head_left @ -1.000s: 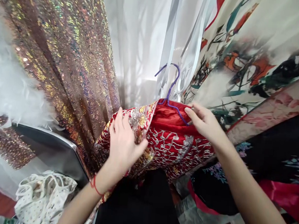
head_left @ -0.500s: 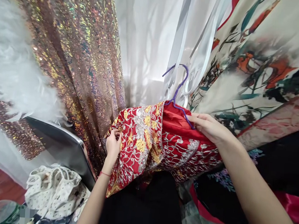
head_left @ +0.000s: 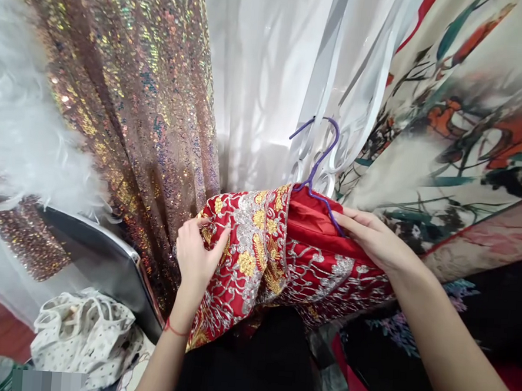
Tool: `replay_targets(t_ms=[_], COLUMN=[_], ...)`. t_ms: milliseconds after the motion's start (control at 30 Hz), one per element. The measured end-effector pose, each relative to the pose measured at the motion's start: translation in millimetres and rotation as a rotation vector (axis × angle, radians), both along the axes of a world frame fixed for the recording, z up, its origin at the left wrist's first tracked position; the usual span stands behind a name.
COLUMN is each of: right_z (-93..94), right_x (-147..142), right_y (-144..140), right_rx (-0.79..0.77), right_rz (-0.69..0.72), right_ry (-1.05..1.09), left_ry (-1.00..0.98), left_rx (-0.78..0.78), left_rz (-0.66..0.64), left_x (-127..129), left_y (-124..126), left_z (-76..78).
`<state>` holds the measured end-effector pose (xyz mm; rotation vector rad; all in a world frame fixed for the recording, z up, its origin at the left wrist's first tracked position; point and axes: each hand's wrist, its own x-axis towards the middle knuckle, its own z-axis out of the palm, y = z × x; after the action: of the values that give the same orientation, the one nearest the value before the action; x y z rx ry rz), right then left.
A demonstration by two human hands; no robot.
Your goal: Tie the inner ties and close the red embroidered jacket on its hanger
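A red garment (head_left: 292, 262) with gold and silver embroidery hangs on a purple hanger (head_left: 319, 161) in the middle of the view. My left hand (head_left: 195, 256) grips the garment's left edge, thumb over the embroidered panel. My right hand (head_left: 373, 238) pinches the garment's right shoulder where the hanger's arm runs under the red lining. The hanger's hook stands free in front of white fabric.
A sequined gold dress (head_left: 130, 93) hangs to the left, with white feathers (head_left: 21, 139) beside it. White sheer fabric (head_left: 268, 72) hangs behind. A painted-print robe (head_left: 460, 113) fills the right. A spotted white bag (head_left: 79, 338) lies at lower left by a dark chair edge (head_left: 102, 256).
My left hand came off the top of the garment, dropped to its left edge and took hold there, exposing the embroidered panel. My right hand stayed at the hanger's shoulder.
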<state>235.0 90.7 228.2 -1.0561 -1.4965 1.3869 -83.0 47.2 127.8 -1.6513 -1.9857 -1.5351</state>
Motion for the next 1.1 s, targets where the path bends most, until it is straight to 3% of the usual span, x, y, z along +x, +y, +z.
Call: replay_targets(t_ms=[100, 167, 233, 300, 400, 500, 533, 600, 667, 733, 767, 833, 900, 1000, 1100], right_z=[-2.4, -2.7, -1.5, 0.6, 3.4, 3.6, 3.2, 1.8, 0.3, -0.6, -0.7, -0.5, 0.1, 1.0, 2.3], right_x=[1.3, 1.8, 2.0, 2.8, 6.1, 11.6, 13.5, 16.3, 17.3, 16.1, 14.8, 11.5, 8.2, 5.4, 6.7], right_y=[-0.1, 0.4, 1.6, 3.3, 4.6, 2.9, 2.0, 0.2, -1.5, -3.3, -4.1, -5.2, -5.2, -3.7, -3.7], right_rx=[0.016, 0.034, 0.073, 0.137, 0.275, 0.429, 0.465, 0.501, 0.508, 0.496, 0.484, 0.458, 0.426, 0.362, 0.276], right_rz=[0.006, -0.005, -0.021, -0.036, -0.121, -0.276, -0.31, -0.317, -0.296, -0.273, -0.268, -0.253, -0.232, -0.184, -0.145], right_ry=[0.009, -0.005, -0.052, -0.13, -0.234, -0.3, -0.32, -0.354, -0.374, -0.385, -0.388, -0.383, -0.349, -0.291, -0.257], left_ry=[-0.015, -0.048, -0.052, -0.038, 0.04, 0.243, 0.316, 0.433, 0.485, 0.451, 0.406, 0.303, 0.267, 0.379, 0.373], left_rx=[-0.204, -0.256, -0.251, -0.205, -0.054, 0.083, 0.077, -0.089, -0.357, -0.494, -0.462, -0.233, -0.04, 0.021, -0.032], left_rz=[-0.14, -0.215, -0.156, -0.013, 0.137, 0.079, 0.046, -0.065, -0.193, -0.254, -0.248, -0.2, -0.152, -0.158, -0.061], left_x=[2.3, -2.2, -9.1, -17.5, -33.3, -50.1, -54.8, -62.1, -65.6, -63.8, -60.3, -47.2, -27.0, 4.8, 15.6], left_y=[-8.3, -6.9, -5.1, -2.9, 10.5, 45.4, 60.1, 87.3, 102.8, 99.4, 90.2, 60.0, 22.9, -21.7, -37.1], left_z=[-7.5, -8.7, 0.3, 21.0, 64.7, 100.4, 107.0, 111.5, 108.5, 102.9, 99.4, 89.1, 69.9, 22.1, -23.7])
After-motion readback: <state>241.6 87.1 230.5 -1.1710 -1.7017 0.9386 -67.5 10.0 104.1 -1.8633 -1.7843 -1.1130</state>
